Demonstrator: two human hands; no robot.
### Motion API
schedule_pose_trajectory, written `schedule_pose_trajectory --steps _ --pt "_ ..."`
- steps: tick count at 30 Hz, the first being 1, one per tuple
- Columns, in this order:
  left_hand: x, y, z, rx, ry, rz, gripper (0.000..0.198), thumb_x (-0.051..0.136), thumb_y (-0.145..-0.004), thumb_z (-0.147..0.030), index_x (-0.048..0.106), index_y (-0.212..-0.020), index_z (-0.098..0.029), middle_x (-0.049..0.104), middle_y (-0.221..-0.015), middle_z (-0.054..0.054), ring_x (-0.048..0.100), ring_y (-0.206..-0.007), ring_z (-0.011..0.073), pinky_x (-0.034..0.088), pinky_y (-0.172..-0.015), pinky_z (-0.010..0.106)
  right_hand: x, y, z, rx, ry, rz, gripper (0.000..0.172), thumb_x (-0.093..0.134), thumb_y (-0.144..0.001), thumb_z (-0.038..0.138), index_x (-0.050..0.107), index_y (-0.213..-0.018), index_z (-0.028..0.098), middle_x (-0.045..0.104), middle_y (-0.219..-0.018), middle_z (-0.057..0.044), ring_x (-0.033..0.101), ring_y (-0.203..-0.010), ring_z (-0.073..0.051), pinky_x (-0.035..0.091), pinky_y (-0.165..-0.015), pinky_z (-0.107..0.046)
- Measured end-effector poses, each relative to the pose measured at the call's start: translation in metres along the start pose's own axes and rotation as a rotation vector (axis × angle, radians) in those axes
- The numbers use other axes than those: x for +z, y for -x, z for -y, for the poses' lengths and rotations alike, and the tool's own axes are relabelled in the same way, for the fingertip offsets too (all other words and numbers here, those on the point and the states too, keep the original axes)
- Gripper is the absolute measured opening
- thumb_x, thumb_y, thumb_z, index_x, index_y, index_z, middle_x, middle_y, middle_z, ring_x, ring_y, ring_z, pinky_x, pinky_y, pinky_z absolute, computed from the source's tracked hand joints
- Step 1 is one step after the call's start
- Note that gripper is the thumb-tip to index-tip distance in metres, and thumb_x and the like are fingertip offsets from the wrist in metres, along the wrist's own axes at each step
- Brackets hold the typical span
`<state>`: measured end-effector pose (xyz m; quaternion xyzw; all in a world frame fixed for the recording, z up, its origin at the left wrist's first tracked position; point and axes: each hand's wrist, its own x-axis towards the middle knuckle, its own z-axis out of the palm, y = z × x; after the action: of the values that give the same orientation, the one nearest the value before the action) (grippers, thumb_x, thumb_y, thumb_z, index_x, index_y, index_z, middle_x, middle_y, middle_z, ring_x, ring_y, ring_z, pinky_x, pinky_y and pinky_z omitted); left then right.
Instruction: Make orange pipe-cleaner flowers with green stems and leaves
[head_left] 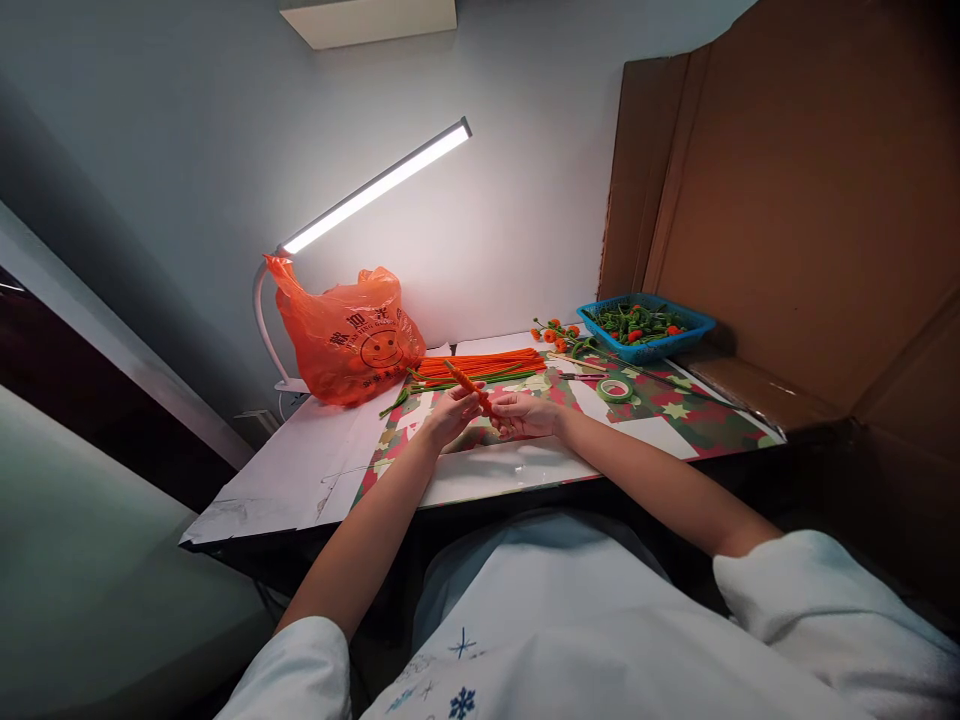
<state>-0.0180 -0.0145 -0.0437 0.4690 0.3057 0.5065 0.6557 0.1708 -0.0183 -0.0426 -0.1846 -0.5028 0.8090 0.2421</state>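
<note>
Above the front part of the table, both my hands are closed on one slim orange pipe-cleaner piece (463, 379), which tilts up to the left. My left hand (452, 412) pinches it from the left side. Fingers of my right hand (523, 414) grip its lower end. Just behind the hands lies a bundle of long orange pipe cleaners (487, 366), with green pipe cleaners (517, 377) along its near edge. How the held piece is wound is too small to make out.
An orange plastic bag (345, 340) stands at the left beside a lit lamp (382, 185). Green tape (615, 390), orange flowers (555, 333) and a blue basket (649, 348) of green and orange pieces are at the right. Cardboard (795, 200) walls the right side.
</note>
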Motion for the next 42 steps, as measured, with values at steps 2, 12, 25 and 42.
schedule_pose_trajectory --steps 2,12,25,42 --pt "0.001 0.000 0.000 0.015 -0.021 0.004 0.040 0.091 -0.047 -0.030 0.070 -0.078 -0.014 0.067 -0.069 0.002 0.059 -0.060 0.0099 0.044 -0.059 0.022 -0.001 -0.001 -0.001 -0.011 0.019 0.006 0.011 0.068 -0.082 0.021 0.061 -0.084 0.013 0.059 -0.069 -0.002 0.052 -0.059 -0.011 0.048 -0.062 -0.024" --pt "0.001 -0.001 0.000 0.085 -0.111 -0.034 0.036 0.089 -0.051 -0.031 0.062 -0.068 -0.013 0.062 -0.062 0.000 0.056 -0.058 0.0095 0.039 -0.057 0.023 -0.006 -0.004 -0.003 -0.062 0.076 0.008 0.020 0.073 -0.079 0.028 0.060 -0.082 0.013 0.059 -0.071 -0.002 0.053 -0.059 -0.010 0.049 -0.061 -0.023" --pt "0.010 0.000 -0.002 0.074 -0.199 -0.236 0.038 0.089 -0.045 -0.032 0.060 -0.064 -0.015 0.060 -0.060 -0.003 0.050 -0.053 0.0064 0.033 -0.053 0.021 -0.004 -0.006 -0.006 -0.284 0.504 -0.170 0.044 0.072 -0.067 0.056 0.064 -0.068 0.013 0.058 -0.061 0.001 0.052 -0.054 -0.009 0.042 -0.055 -0.023" --pt "0.013 -0.004 0.004 0.150 -0.160 -0.299 0.048 0.092 -0.035 -0.039 0.059 -0.062 -0.016 0.054 -0.058 -0.005 0.041 -0.050 0.0038 0.027 -0.047 0.020 0.003 -0.008 -0.007 -0.415 0.747 -0.432 0.035 0.059 -0.072 0.048 0.060 -0.062 0.014 0.057 -0.061 -0.001 0.050 -0.055 -0.010 0.039 -0.054 -0.023"
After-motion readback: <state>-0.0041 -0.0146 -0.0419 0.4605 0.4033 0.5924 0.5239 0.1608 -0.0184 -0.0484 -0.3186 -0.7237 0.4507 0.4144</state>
